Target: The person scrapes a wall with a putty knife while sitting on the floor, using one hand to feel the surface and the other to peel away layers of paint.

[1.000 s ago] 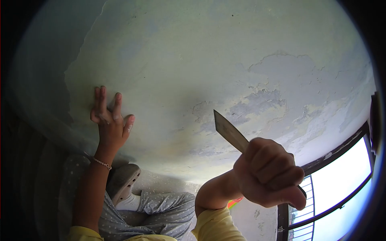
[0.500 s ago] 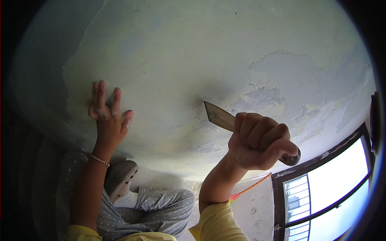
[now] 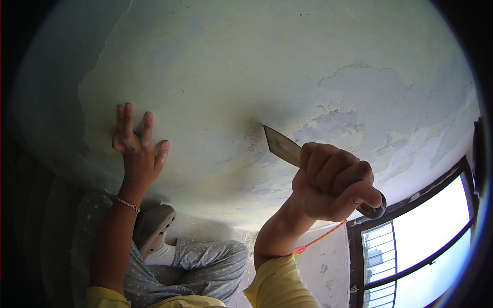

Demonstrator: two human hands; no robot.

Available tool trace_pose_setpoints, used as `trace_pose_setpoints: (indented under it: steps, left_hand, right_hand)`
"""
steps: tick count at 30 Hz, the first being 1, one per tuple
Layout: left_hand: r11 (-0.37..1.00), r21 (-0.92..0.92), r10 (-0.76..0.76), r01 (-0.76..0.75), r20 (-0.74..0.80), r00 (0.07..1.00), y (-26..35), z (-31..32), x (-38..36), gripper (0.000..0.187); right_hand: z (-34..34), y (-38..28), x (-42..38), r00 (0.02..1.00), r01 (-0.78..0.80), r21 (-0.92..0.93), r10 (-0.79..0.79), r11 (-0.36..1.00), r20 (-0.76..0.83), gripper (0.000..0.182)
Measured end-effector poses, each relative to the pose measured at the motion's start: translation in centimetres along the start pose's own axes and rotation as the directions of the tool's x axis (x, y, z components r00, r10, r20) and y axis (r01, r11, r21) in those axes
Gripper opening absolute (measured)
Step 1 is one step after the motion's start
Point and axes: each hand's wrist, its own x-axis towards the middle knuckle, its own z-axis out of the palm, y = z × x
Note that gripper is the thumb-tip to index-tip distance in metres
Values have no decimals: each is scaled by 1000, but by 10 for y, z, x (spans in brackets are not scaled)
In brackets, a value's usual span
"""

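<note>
A pale wall (image 3: 215, 66) with peeling paint fills most of the view. My left hand (image 3: 137, 143) rests on it, fingers spread, with whitish dust on the skin. My right hand (image 3: 334, 182) is wrapped round the handle of a putty knife (image 3: 282, 146), whose dark rounded end sticks out below the thumb. The metal blade points up and left, its corner close to a scuffed spot of the wall. Right of the blade lies a flaked grey patch (image 3: 334, 123).
My bent legs in grey dotted trousers (image 3: 213, 264) and a grey clog (image 3: 154, 228) are at the lower left. A dark-framed window (image 3: 426, 226) with bars stands at the lower right. An orange stick (image 3: 323, 236) leans near my right forearm.
The putty knife and my right hand have shifted slightly to the right, with the blade corner a little higher. My left hand stays nearly in place.
</note>
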Motion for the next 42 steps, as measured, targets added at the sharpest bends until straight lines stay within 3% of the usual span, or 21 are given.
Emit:
trace_pose_setpoints:
  steps: [6, 8, 9, 10, 12, 13, 16, 19, 20, 22, 24, 26, 28, 30, 31, 34, 36, 37, 41, 42]
  left_hand:
    - [1000, 12, -7, 8, -42, 999, -4, 3, 1, 67]
    - [1000, 18, 5, -5, -44, 999, -2, 3, 0, 68]
    - [1000, 3, 5, -5, -42, 999, -3, 5, -2, 69]
    - [1000, -6, 3, -3, -45, 999, -5, 6, -1, 69]
    - [1000, -1, 2, -2, -48, 999, -5, 6, 1, 69]
    - [1000, -5, -3, 3, -36, 999, -5, 6, -1, 69]
    - [1000, 20, 9, -8, -48, 999, -5, 6, 0, 69]
    - [1000, 7, 13, -12, -60, 998, -7, 10, -2, 69]
    - [1000, 8, 9, -9, -73, 997, -7, 12, 2, 69]
    - [1000, -7, 0, 0, -87, 996, -5, 11, 1, 67]
    - [1000, -2, -3, 3, -92, 996, -5, 10, 2, 66]
    - [1000, -6, 2, -3, -97, 995, -3, 10, 1, 66]
    - [1000, 1, 4, -3, -107, 994, -2, 11, 2, 64]
    - [1000, 9, -9, 10, -93, 996, 0, 10, 5, 63]
    - [999, 19, -26, 27, -64, 998, 0, 9, 3, 62]
    - [999, 39, -2, 5, -71, 997, -1, 9, 5, 63]
    - [999, 37, -4, 6, -63, 998, -1, 9, 3, 63]
    - [999, 39, -4, 6, -59, 998, -1, 10, 4, 64]
    - [999, 48, -13, 16, -54, 998, -1, 10, 7, 65]
    - [999, 46, -4, 6, -41, 999, -1, 7, 8, 65]
  right_hand:
    - [6, -23, 3, 993, 119, 147, -119, 982, -9, 53]
    - [10, 11, -7, 995, 30, 16, -28, 999, -94, 53]
    - [18, 32, -11, 988, -123, 224, 141, 967, -66, 54]
    - [22, 38, -13, 984, -163, 234, 175, 958, -34, 54]
    - [24, 11, -11, 996, -14, 82, 21, 997, -92, 56]
    - [16, -4, -7, 994, 103, 258, -88, 961, -69, 56]
    - [4, -27, 1, 986, 157, 187, -144, 970, -83, 58]
    - [11, -3, 1, 998, 46, -93, -50, 995, -35, 57]
    - [10, -8, 4, 998, 57, -92, -59, 994, -25, 57]
    - [4, -26, 3, 996, 90, 146, -88, 985, -20, 57]
    - [2, -50, 2, 993, 112, 74, -114, 991, 28, 53]
    - [5, -18, 0, 995, 101, 41, -101, 994, 1, 53]
    - [9, 3, -2, 1000, -25, -69, 25, 997, -12, 54]
    - [16, -11, -2, 998, 44, -62, -42, 997, 39, 54]
    - [14, -23, -2, 995, 59, 32, -61, 998, 78, 54]
    - [6, -33, -2, 988, 150, 174, -139, 973, -72, 56]
    - [10, 9, -6, 993, -41, 17, 43, 999, -108, 56]
    - [7, 7, -2, 993, -58, 32, 61, 998, -98, 56]
    - [11, -28, 2, 990, 140, 205, -132, 969, -55, 58]
    - [13, -36, 3, 979, 192, 158, -179, 969, -98, 57]
